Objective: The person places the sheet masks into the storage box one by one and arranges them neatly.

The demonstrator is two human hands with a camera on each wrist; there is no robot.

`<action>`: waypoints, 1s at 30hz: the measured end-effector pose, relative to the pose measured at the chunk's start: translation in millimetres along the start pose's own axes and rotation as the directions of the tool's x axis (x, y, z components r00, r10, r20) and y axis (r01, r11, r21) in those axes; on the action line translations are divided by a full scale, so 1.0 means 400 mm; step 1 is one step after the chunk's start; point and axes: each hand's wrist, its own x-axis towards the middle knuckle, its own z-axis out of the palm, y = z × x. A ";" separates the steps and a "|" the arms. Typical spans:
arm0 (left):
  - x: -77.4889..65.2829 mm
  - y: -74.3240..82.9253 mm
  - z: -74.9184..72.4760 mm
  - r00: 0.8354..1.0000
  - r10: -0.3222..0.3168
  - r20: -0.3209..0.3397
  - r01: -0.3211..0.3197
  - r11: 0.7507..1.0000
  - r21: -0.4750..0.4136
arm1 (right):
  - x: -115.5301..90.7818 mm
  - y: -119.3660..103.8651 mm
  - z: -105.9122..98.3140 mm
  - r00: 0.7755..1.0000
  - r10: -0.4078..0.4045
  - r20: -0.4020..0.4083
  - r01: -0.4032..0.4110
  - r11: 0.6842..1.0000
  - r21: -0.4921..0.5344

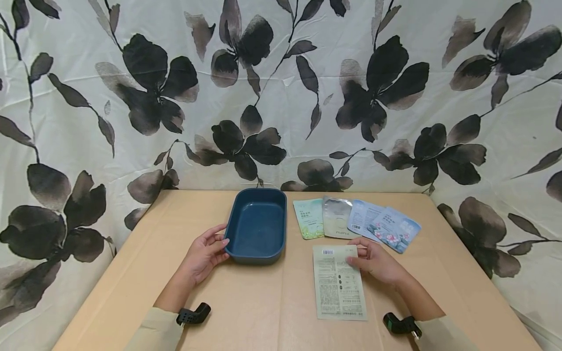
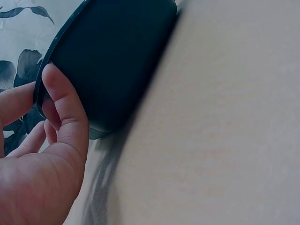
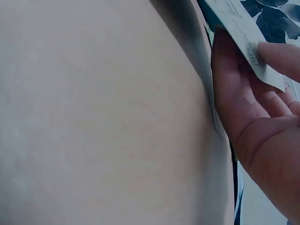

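Note:
My left hand (image 1: 206, 256) pinches the near left side of a dark blue rectangular bin (image 1: 256, 258), thumb and fingers at its rim. The left wrist view shows the bin's outer wall (image 2: 112, 61) close up, with the thumb and fingers on either side of the rim. On the right, my right hand (image 1: 377, 261) grips a pale green sheet mask sachet (image 1: 338, 292) by its upper right edge, thumb in front and fingers behind. Its side covered in small print and a barcode faces up. That sachet (image 3: 243, 37) stands tilted between thumb and fingers in the right wrist view.
Beyond the right hand lie several more sachets: a green one (image 1: 309, 219), a silver one (image 1: 337, 217) and overlapping blue ones (image 1: 394, 229). The wooden table (image 1: 246, 312) ends at a floral cloth (image 1: 307, 97) behind.

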 end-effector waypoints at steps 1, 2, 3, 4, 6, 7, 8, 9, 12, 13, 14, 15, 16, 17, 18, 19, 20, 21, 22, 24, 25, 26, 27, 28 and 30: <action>0.000 0.001 0.000 1.000 -0.001 0.000 0.001 1.000 -0.002 | 0.001 0.001 0.001 1.000 -0.002 0.005 0.001 1.000 0.009; 0.001 0.001 0.001 1.000 -0.001 0.001 0.001 1.000 -0.001 | 0.002 0.001 0.003 1.000 0.001 0.009 -0.001 1.000 0.015; 0.001 0.002 0.001 1.000 -0.001 0.002 0.001 1.000 0.000 | 0.002 0.001 0.004 1.000 0.007 0.012 -0.007 1.000 0.022; 0.002 0.002 0.002 1.000 -0.001 0.003 0.001 1.000 0.001 | 0.003 0.000 0.005 1.000 0.011 0.015 -0.011 1.000 0.029; 0.002 0.003 0.002 1.000 -0.003 0.000 0.003 1.000 0.000 | 0.004 -0.001 0.008 1.000 0.017 0.021 -0.018 0.999 0.050; 0.001 0.003 0.003 1.000 -0.004 0.000 0.004 1.000 -0.001 | 0.004 -0.002 0.010 1.000 0.020 0.024 -0.021 0.998 0.058; 0.001 0.003 0.003 1.000 -0.005 0.001 0.005 1.000 -0.002 | 0.005 -0.003 0.011 0.999 0.014 0.032 -0.016 0.998 0.063; 0.000 0.003 0.003 1.000 -0.005 0.000 0.005 1.000 -0.003 | 0.006 -0.003 0.012 0.999 0.008 0.039 -0.010 0.998 0.067; -0.002 0.003 0.002 1.000 -0.001 0.002 0.001 1.000 -0.001 | 0.010 -0.004 0.014 0.999 -0.010 0.053 0.006 0.997 0.072; -0.003 0.003 0.002 1.000 0.001 0.006 -0.001 1.000 0.001 | 0.011 -0.004 0.015 0.998 -0.016 0.057 0.012 0.997 0.072; -0.003 0.003 0.001 1.000 0.003 0.008 -0.003 1.000 0.002 | 0.012 -0.003 0.016 0.998 -0.021 0.060 0.016 0.997 0.073; -0.004 0.003 0.001 1.000 0.006 0.009 -0.006 1.000 0.005 | 0.014 -0.002 0.016 0.998 -0.020 0.060 0.015 0.997 0.076; -0.005 0.004 0.001 1.000 0.007 0.013 -0.007 1.000 0.009 | 0.014 -0.002 0.017 0.998 -0.020 0.060 0.015 0.997 0.081; -0.005 0.005 0.002 1.000 0.008 0.017 -0.008 1.000 0.012 | 0.015 -0.002 0.018 0.998 -0.022 0.061 0.016 0.996 0.086; -0.006 0.005 0.002 1.000 0.007 0.021 -0.007 1.000 0.014 | 0.015 -0.002 0.019 0.998 -0.024 0.063 0.018 0.996 0.091; -0.006 0.006 0.002 1.000 0.009 0.023 -0.009 1.000 0.015 | 0.015 -0.001 0.019 0.998 -0.027 0.063 0.021 0.995 0.093; -0.006 0.006 0.003 1.000 0.010 0.023 -0.010 1.000 0.014 | 0.016 -0.001 0.020 0.998 -0.030 0.061 0.024 0.995 0.092; -0.006 0.007 0.003 1.000 0.011 0.024 -0.011 1.000 0.016 | 0.017 -0.001 0.021 0.998 -0.033 0.057 0.028 0.996 0.088; -0.007 0.008 0.003 1.000 0.011 0.027 -0.011 1.000 0.016 | 0.018 -0.001 0.022 0.998 -0.038 0.052 0.033 0.996 0.081; -0.007 0.008 0.004 1.000 0.010 0.029 -0.010 1.000 0.013 | 0.019 -0.001 0.024 0.998 -0.047 0.043 0.044 0.997 0.071; -0.007 0.009 0.004 0.999 0.011 0.031 -0.011 1.000 0.013 | 0.021 -0.001 0.025 0.998 -0.050 0.039 0.048 0.997 0.063; -0.008 0.009 0.004 0.999 0.011 0.033 -0.012 1.000 0.014 | 0.022 -0.001 0.025 0.998 -0.054 0.036 0.052 0.997 0.057; -0.008 0.009 0.004 0.999 0.011 0.036 -0.011 1.000 0.016 | 0.024 -0.001 0.026 0.998 -0.056 0.034 0.054 0.997 0.055; -0.008 0.009 0.004 0.999 0.011 0.038 -0.011 1.000 0.015 | 0.024 -0.002 0.027 0.998 -0.055 0.034 0.053 0.997 0.055; -0.007 0.008 0.003 0.999 0.012 0.042 -0.012 1.000 0.016 | 0.026 -0.004 0.030 0.998 -0.050 0.035 0.048 0.997 0.054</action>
